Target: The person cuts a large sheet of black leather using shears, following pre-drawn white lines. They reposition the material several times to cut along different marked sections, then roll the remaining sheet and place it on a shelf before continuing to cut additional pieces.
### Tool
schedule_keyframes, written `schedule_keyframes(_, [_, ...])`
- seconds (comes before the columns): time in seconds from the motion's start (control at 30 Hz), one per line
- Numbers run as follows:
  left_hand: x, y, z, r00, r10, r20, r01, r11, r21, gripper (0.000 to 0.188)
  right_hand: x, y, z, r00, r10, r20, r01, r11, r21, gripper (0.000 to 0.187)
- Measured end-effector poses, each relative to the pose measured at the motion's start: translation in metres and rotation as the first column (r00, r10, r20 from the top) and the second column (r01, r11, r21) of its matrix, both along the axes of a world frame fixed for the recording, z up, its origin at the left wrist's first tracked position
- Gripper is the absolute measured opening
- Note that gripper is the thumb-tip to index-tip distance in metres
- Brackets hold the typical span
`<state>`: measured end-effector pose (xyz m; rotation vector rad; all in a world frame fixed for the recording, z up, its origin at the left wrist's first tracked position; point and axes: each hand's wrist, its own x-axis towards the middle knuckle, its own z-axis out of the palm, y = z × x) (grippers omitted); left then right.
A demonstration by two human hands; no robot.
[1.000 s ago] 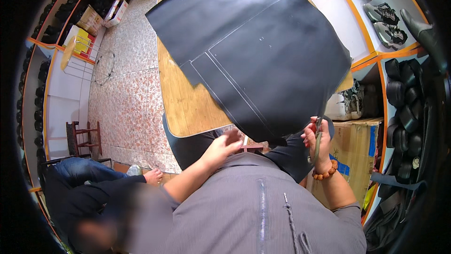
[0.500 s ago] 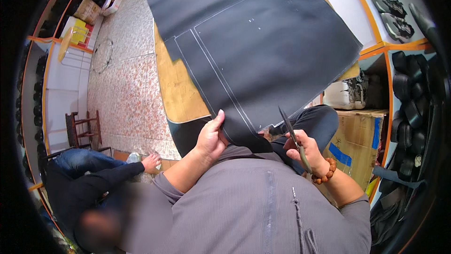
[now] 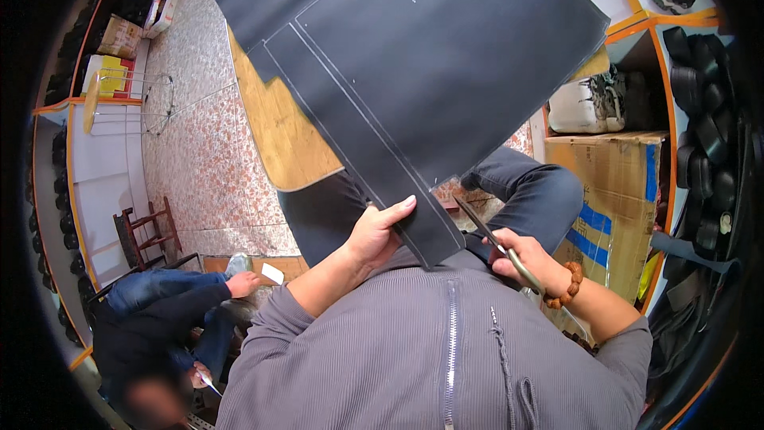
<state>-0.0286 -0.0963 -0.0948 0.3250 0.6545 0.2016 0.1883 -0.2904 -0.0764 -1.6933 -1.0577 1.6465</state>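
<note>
A large black leather sheet [image 3: 469, 72] with white drawn lines and small white marks stretches away from my body. My left hand [image 3: 372, 236] grips the near end of its narrow strip, thumb on top and fingers underneath. In my right hand [image 3: 532, 261] is a pair of scissors [image 3: 476, 221] with dark blades, pointing up and left beside the strip. The blades look closed or nearly so, and their tips are apart from the leather. A stepped notch shows in the sheet's edge near the tips. Under the leather lies a tan wooden board [image 3: 274, 132].
A co-worker in a dark top [image 3: 163, 311] sits low at the left, near a small dark wooden chair [image 3: 147, 227]. At the right stand a cardboard box [image 3: 609, 191] with blue tape and shelves of black rolled pieces [image 3: 700, 136]. A wire-legged stool [image 3: 94, 100] stands far left.
The strip's near end, curled before, now lies flatter with its corner showing. My left hand has shifted right along it. The scissors have moved slightly down and away from the leather's edge.
</note>
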Motion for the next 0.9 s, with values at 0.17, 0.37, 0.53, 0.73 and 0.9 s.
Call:
schedule_keyframes(0.17, [0.000, -0.013, 0.004, 0.995, 0.017, -0.103, -0.012, 0.999, 0.051, 0.029, -0.022, 0.017, -0.003, 0.967, -0.041, -0.253, 0.021, 0.997, -0.080, 0.062])
schedule_keyframes(0.37, [-0.004, -0.024, 0.000, 0.990, 0.070, -0.123, -0.057, 0.993, 0.104, 0.029, -0.034, 0.036, 0.010, 0.972, 0.016, -0.236, -0.016, 1.000, 0.004, 0.064])
schedule_keyframes(0.53, [-0.002, -0.039, -0.008, 0.993, 0.078, -0.093, -0.062, 0.986, 0.157, 0.026, -0.036, 0.031, 0.016, 0.983, 0.013, -0.182, -0.012, 1.000, 0.008, 0.059])
schedule_keyframes(0.73, [-0.003, -0.042, -0.006, 0.993, 0.064, -0.101, -0.041, 0.976, 0.214, 0.024, -0.043, 0.041, 0.014, 0.969, -0.031, -0.245, 0.038, 0.999, 0.026, 0.051])
schedule_keyframes(0.9, [-0.006, -0.043, 0.003, 0.994, 0.060, -0.090, -0.039, 0.975, 0.217, 0.023, -0.051, 0.050, 0.015, 0.982, -0.059, -0.182, 0.075, 0.994, 0.080, 0.052])
